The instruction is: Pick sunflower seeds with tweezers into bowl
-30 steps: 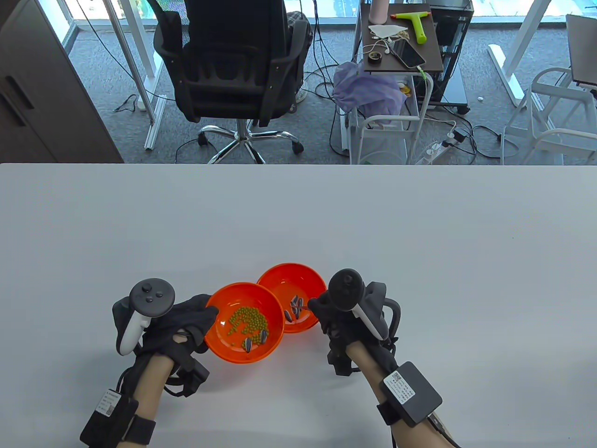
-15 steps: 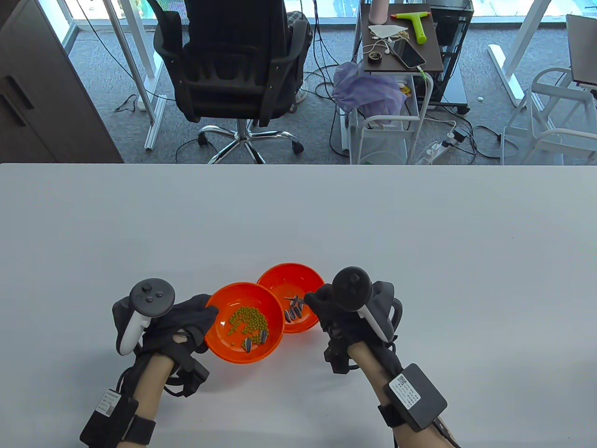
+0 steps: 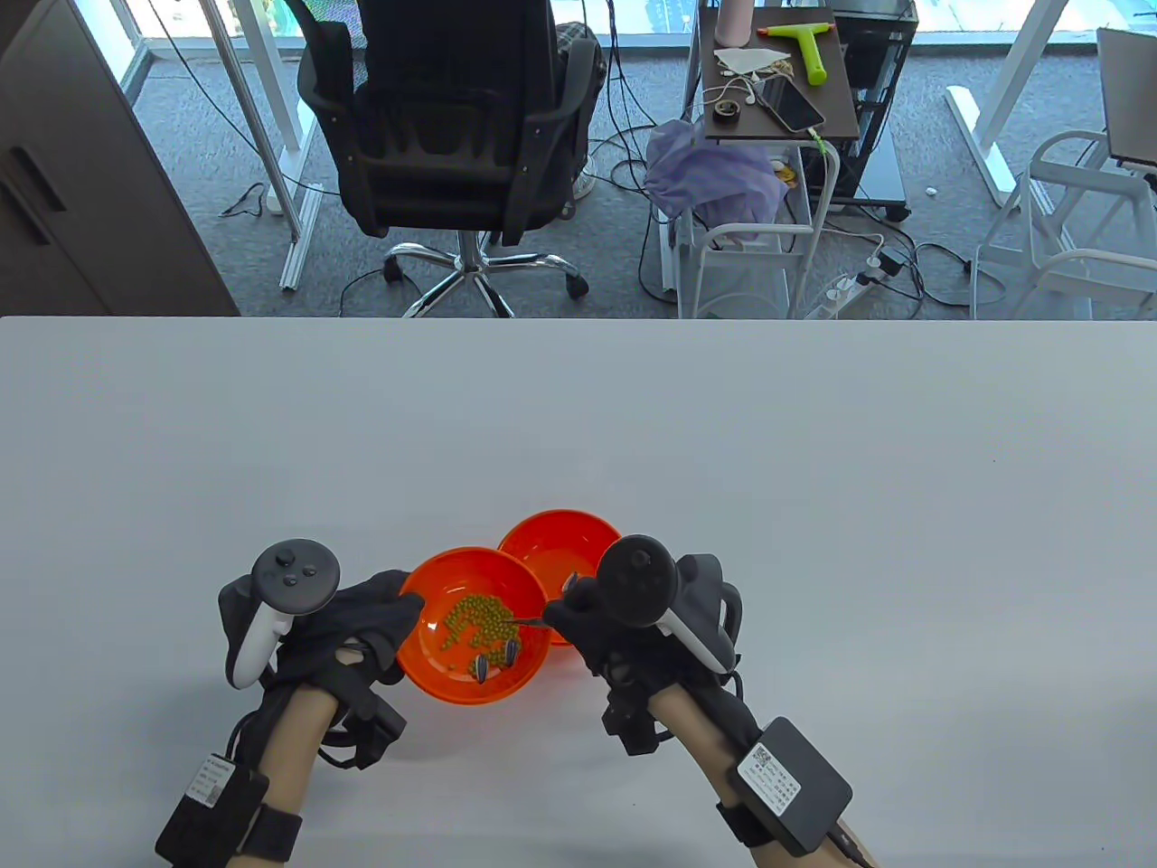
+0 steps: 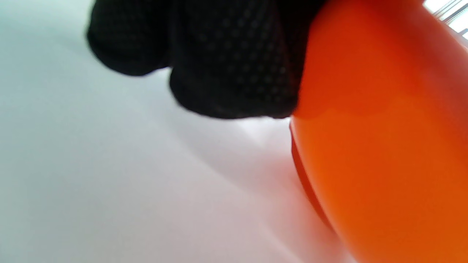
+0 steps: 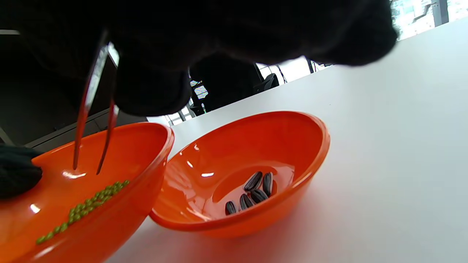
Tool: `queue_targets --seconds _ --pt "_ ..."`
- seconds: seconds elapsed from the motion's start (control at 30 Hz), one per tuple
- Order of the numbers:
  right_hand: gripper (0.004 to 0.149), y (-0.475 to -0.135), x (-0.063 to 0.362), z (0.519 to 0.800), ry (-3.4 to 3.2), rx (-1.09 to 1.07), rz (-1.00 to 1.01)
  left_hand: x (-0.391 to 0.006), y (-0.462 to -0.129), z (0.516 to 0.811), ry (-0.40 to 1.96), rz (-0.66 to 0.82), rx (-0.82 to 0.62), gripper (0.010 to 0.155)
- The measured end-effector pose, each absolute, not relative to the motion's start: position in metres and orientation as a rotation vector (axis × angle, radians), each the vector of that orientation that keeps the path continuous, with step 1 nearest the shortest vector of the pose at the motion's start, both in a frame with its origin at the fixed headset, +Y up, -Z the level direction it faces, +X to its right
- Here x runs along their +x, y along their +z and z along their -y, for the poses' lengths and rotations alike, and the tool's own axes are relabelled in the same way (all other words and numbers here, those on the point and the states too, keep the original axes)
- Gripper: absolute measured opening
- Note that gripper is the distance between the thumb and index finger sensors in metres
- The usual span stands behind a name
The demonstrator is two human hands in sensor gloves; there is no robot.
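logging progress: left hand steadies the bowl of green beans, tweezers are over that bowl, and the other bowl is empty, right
Not quite: the other bowl is not empty. The right wrist view shows several sunflower seeds on its bottom. The rest stands: left hand, bean bowl, tweezers.

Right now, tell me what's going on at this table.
A person is sorting seeds between two orange bowls. The left hand holds the rim of the near bowl, which contains green beans and two sunflower seeds. The right hand holds tweezers, tips apart and empty, over that bowl. Five seeds already lie in the far bowl.
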State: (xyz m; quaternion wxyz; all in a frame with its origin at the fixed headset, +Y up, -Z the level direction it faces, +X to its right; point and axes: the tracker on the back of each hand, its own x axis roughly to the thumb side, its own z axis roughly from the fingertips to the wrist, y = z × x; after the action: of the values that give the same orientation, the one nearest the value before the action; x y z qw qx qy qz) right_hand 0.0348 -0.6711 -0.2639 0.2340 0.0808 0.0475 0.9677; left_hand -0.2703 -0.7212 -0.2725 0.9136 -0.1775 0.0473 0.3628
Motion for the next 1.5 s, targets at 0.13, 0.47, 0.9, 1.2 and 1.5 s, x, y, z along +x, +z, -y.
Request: queue_targets --seconds 0.13,0.47,0.9,1.2,1.5 --pt "0.038 -0.257 0.020 0.676 2.703 0.285 -0.160 -0.270 -0.273 0.721 0.747 -0.097 -0.362 0.049" --pt "0.038 -0.248 0.006 0.681 2.786 0.295 -0.160 -0.269 -0.273 0.721 0.740 -0.088 -0.358 0.049" --pt "0.037 -0.239 -0.005 0.680 2.818 0.341 -0.099 -0.267 -0.273 0.722 0.730 -0.078 -0.355 0.049" --pt "0.036 -0.244 0.003 0.677 2.737 0.288 -0.094 -0.267 -0.272 0.721 0.738 -0.083 -0.361 0.049" --pt "0.036 -0.261 0.035 0.671 2.567 0.122 -0.099 -0.268 -0.272 0.721 0.740 -0.091 -0.359 0.049"
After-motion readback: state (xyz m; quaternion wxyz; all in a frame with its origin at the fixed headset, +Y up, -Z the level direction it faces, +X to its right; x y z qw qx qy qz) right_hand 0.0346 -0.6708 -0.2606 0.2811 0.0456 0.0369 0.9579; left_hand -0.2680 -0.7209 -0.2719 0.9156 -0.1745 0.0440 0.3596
